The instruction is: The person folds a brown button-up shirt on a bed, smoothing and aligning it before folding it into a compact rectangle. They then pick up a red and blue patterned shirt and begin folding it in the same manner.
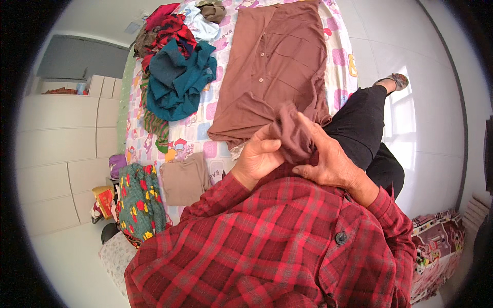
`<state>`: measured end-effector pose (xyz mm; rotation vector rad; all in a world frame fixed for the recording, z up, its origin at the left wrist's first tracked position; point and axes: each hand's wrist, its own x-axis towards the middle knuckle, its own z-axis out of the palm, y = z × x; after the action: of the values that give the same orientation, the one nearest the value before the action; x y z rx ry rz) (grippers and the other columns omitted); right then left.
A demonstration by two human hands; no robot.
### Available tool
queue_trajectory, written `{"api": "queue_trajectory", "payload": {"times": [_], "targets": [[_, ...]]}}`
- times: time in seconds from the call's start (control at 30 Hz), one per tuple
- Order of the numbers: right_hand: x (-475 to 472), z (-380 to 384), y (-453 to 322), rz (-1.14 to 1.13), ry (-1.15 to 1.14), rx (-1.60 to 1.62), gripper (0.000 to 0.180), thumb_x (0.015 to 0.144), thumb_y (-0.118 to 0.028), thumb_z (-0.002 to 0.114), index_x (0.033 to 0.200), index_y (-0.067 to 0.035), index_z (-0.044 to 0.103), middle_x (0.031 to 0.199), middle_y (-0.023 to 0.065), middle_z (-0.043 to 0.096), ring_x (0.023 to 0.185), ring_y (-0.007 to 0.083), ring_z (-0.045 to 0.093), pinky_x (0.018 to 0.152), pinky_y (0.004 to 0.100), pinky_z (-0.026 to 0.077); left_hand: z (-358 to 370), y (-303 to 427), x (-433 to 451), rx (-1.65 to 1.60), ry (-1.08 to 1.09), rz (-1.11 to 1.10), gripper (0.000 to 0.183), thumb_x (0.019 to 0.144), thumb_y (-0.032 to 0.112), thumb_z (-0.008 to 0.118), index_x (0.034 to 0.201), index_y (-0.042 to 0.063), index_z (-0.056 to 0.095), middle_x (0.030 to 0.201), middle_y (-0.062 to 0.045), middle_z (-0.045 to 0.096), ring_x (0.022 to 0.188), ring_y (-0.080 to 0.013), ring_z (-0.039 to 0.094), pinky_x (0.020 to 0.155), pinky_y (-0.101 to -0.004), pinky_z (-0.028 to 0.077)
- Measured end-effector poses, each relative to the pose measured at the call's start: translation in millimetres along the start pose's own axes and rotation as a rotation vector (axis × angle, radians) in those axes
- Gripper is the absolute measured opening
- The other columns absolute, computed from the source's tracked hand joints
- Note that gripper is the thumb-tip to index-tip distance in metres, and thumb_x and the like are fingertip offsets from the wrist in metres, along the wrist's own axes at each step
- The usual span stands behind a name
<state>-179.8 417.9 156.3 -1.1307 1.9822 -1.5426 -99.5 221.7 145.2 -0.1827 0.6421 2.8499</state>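
Note:
A brown buttoned shirt (pixel 269 69) lies spread over the patterned bedsheet (pixel 210 148) before me, its near end lifted into a bunched fold between my hands. My left hand (pixel 260 154) is at the left side of this bunch, fingers curled against the cloth. On its right side, my right hand (pixel 331 158) has its fingers on the fabric and its thumb apart below. Some small buttons show on the upper part of the shirt. Whether the bunched part is a sleeve or the collar, I cannot tell.
A teal garment (pixel 177 84) lies heaped at the left, with a red and black cloth (pixel 173 32) and other clothes beyond. Nearer are a folded beige cloth (pixel 185 179) and a green knitted garment with red and yellow spots (pixel 140 200). White cabinets (pixel 57 146) stand far left.

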Motion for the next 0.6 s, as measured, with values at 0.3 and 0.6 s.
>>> {"api": "queue_trajectory", "payload": {"times": [0.3, 0.6], "targets": [[-7, 11, 27, 0.122, 0.257, -0.085, 0.107, 0.067, -0.019, 0.082, 0.149, 0.004, 0.016, 0.142, 0.029, 0.039, 0.132, 0.041, 0.042, 0.108, 0.0402, 0.038, 17, 18, 22, -0.004, -0.046, 0.09, 0.06, 0.081, 0.005, 0.064, 0.138, 0.001, 0.043, 0.14, -0.015, 0.047, 0.135, -0.0324, 0.04, 0.114, -0.0527, 0.028], [34, 50, 59, 0.021, 0.266, -0.514, 0.101, 0.064, -0.013, 0.075, 0.147, 0.004, 0.02, 0.139, 0.034, 0.037, 0.108, 0.0483, 0.055, 0.089, 0.0477, 0.049, 19, 32, -4, -0.048, 0.073, 0.209, 0.081, 0.074, 0.011, 0.074, 0.145, 0.009, 0.035, 0.148, -0.015, 0.038, 0.138, -0.0347, 0.034, 0.116, -0.0569, 0.022]]}}
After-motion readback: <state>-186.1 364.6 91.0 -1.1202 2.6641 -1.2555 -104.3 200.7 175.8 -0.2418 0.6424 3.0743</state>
